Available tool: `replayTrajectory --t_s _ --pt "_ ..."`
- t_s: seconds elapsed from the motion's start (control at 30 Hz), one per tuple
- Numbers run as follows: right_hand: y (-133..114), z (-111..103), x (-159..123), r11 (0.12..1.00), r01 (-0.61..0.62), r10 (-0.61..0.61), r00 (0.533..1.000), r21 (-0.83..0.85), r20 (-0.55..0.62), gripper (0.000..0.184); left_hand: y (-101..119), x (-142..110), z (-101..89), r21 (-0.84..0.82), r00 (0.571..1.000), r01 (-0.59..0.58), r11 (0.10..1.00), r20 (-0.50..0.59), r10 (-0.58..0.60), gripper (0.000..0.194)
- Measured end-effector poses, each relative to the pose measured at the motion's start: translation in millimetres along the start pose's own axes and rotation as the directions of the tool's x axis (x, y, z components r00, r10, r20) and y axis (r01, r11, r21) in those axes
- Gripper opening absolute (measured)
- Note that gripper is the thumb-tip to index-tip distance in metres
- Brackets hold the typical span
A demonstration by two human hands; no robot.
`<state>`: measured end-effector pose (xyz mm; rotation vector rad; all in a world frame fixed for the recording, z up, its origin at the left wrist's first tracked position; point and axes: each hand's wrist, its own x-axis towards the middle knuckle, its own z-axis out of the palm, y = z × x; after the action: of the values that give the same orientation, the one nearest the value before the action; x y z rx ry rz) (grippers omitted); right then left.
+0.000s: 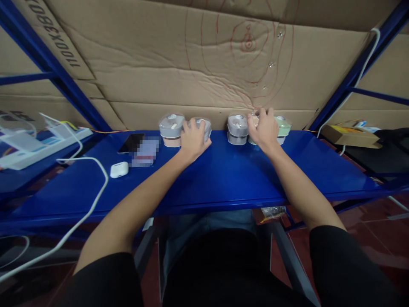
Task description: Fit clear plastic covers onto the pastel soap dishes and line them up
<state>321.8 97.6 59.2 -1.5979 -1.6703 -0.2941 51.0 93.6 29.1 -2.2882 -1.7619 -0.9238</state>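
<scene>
Five lidded plastic tubs [238, 125], left hand [193, 138] gripping the second, right hand [263, 130] gripping the fourth, on a blue shelf [217, 179]

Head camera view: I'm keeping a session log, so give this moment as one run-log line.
left hand: on grey container | right hand: on cream container | beside: green container | surface: blue shelf

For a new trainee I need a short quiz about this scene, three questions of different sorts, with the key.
1. True or false: the left hand rests on a round container.
2. Fill in: the metal shelf under the containers is ____.
3. Which lies nearer the phone? A: the white earbud case. B: the green-topped container.

Key: 1 true; 2 blue; 3 A.
</scene>
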Motion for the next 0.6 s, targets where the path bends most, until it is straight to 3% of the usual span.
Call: replayTrajectory --t_s 0.07,0.13,0.2,0.23,0.3,0.33,0.37,0.47,0.6 --pt "3 -1 -4 0.993 0.075 -0.075 0.997 0.09 0.003 0.062 -2 -13 -4.5 -0.067 0.993 -0.119 0.991 -0.011 0.119 0.065" --pt "4 -1 -12 0.951 0.187 -0.199 0.98 0.246 0.026 0.059 -4 -32 -10.3 -0.169 0.947 -0.317 0.933 0.0 0.322 0.068" --pt "2 0 -23 0.84 0.323 -0.403 0.909 0.436 0.103 0.063 -7 -52 -14.2 -0.302 0.85 -0.494 0.815 0.031 0.526 0.073" --pt "0 1 -29 0.765 0.374 -0.519 0.839 0.524 0.16 0.069 -9 -61 -14.6 -0.364 0.811 -0.531 0.765 0.044 0.584 0.077" --pt "-4 4 -41 0.646 0.404 -0.697 0.657 0.647 0.286 0.089 -11 -74 -12.1 -0.461 0.784 -0.522 0.718 0.072 0.616 0.093" --pt "-7 6 -46 0.628 0.394 -0.735 0.583 0.671 0.346 0.099 -13 -77 -9.7 -0.497 0.791 -0.491 0.715 0.089 0.605 0.102" --pt "-9 8 -51 0.637 0.379 -0.741 0.542 0.671 0.397 0.107 -15 -79 -6.8 -0.526 0.805 -0.451 0.721 0.109 0.583 0.111" --pt "-16 13 -62 0.702 0.352 -0.694 0.532 0.619 0.485 0.115 -18 -78 1.7 -0.582 0.848 -0.304 0.754 0.196 0.492 0.133" --pt "-15 13 -59 0.733 0.337 -0.662 0.553 0.591 0.506 0.114 -20 -73 5.8 -0.641 0.871 -0.126 0.757 0.293 0.394 0.14"
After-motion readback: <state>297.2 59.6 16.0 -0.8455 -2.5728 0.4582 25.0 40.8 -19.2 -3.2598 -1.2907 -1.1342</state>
